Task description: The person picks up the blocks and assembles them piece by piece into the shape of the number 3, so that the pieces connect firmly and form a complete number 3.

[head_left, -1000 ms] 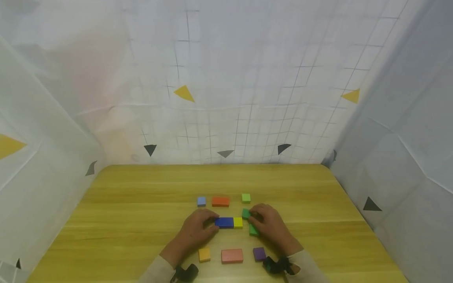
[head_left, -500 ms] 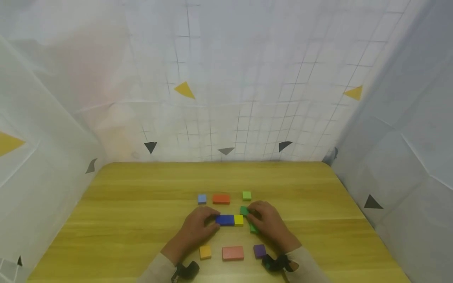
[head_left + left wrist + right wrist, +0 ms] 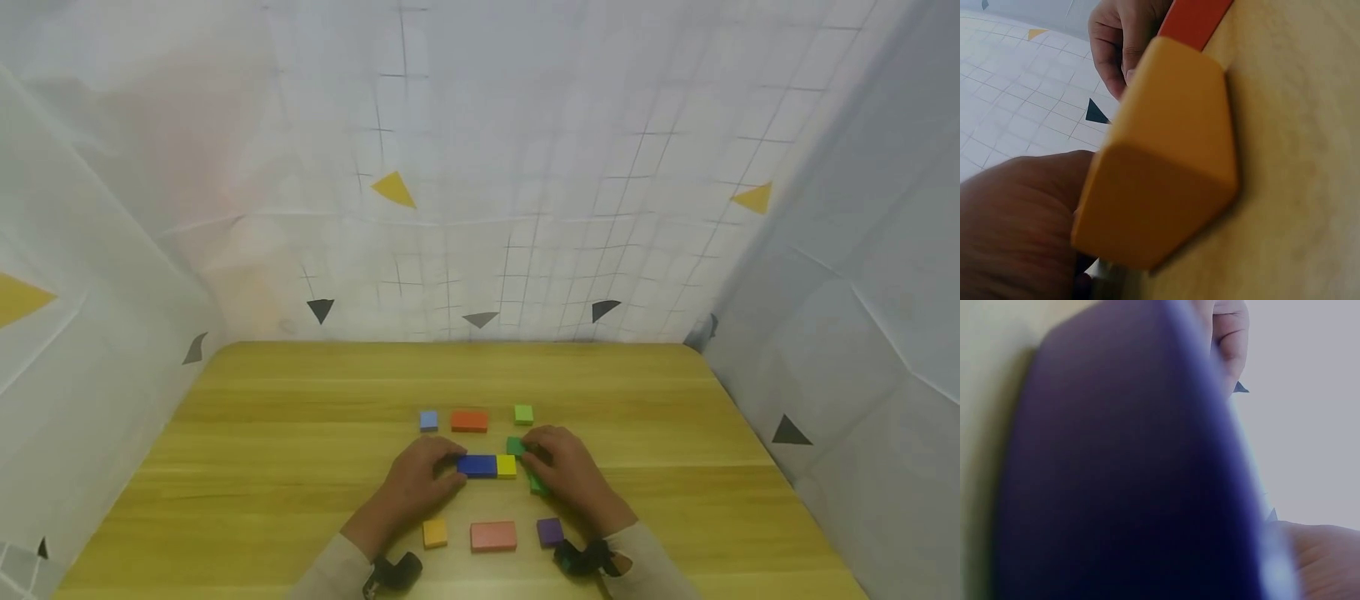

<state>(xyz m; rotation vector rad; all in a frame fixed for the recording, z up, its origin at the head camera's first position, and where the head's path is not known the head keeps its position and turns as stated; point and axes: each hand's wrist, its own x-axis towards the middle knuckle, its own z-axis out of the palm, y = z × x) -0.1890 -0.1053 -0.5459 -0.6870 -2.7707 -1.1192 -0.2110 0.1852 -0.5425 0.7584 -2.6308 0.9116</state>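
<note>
In the head view my left hand (image 3: 422, 481) pinches the left end of a long blue block (image 3: 477, 467), whose right end touches a yellow block (image 3: 506, 467). My right hand (image 3: 572, 471) grips a small green block (image 3: 515, 446) by its right side, just behind and right of the yellow one. Another green block (image 3: 537, 485) lies under the right hand, partly hidden. An orange block (image 3: 1166, 150) fills the middle of the left wrist view, with part of the left hand (image 3: 1022, 219) beside it. A purple block (image 3: 1116, 450) blocks most of the right wrist view.
Behind the hands lie a light blue block (image 3: 428, 421), a red block (image 3: 469, 421) and a lime block (image 3: 523, 414). Nearer are an orange block (image 3: 434, 533), a pink block (image 3: 493, 537) and a purple block (image 3: 550, 532). White sheets hang around the wooden table (image 3: 300, 400).
My right hand has shifted slightly left with the small green block, which now stands nearer to the yellow block's back edge. The left hand stays at the blue block.
</note>
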